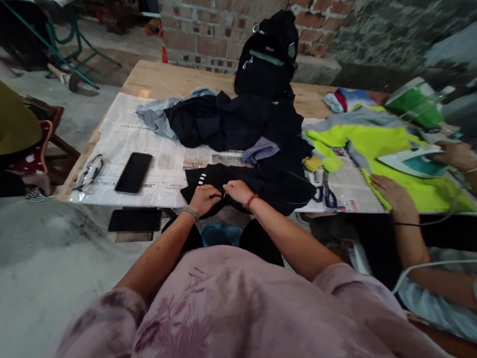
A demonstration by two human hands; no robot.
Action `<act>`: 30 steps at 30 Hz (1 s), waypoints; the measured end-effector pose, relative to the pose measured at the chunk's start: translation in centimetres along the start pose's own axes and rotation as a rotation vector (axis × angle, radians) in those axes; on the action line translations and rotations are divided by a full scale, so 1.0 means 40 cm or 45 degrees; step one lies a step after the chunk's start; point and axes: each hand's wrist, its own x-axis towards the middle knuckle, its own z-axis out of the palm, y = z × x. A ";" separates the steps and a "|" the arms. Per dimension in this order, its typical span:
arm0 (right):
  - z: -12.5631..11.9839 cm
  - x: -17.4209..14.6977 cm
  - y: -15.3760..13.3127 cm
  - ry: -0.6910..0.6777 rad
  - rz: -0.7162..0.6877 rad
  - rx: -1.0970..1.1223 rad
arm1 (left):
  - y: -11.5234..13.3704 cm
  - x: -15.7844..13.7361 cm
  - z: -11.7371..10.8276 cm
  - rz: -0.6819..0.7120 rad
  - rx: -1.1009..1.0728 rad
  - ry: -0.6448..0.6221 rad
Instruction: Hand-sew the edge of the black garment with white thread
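Newspapered tabletop (117, 123) shows around phone (134, 173), left | hands (204, 200) pinching dark cloth (232, 174) at near edge | clothes (220, 119) heaped beyond

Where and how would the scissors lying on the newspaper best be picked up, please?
Probably by the blue handles of the scissors, coming from the near side with the right hand: they lie on the newspaper with the handle loops turned toward that side, and the black garment lies close on their left.
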 end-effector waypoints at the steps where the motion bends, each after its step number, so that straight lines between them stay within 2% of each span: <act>1: 0.002 0.003 -0.001 -0.012 0.013 0.006 | 0.000 0.000 0.001 -0.008 -0.005 0.003; 6: 0.013 0.013 0.004 -0.067 0.053 0.073 | 0.001 -0.002 0.005 -0.039 -0.028 0.026; 15: 0.027 0.003 0.024 -0.036 0.046 0.276 | 0.005 -0.004 0.014 -0.052 -0.032 0.090; 30: 0.028 0.001 0.030 -0.025 -0.027 0.339 | 0.006 -0.004 0.020 -0.035 0.064 0.103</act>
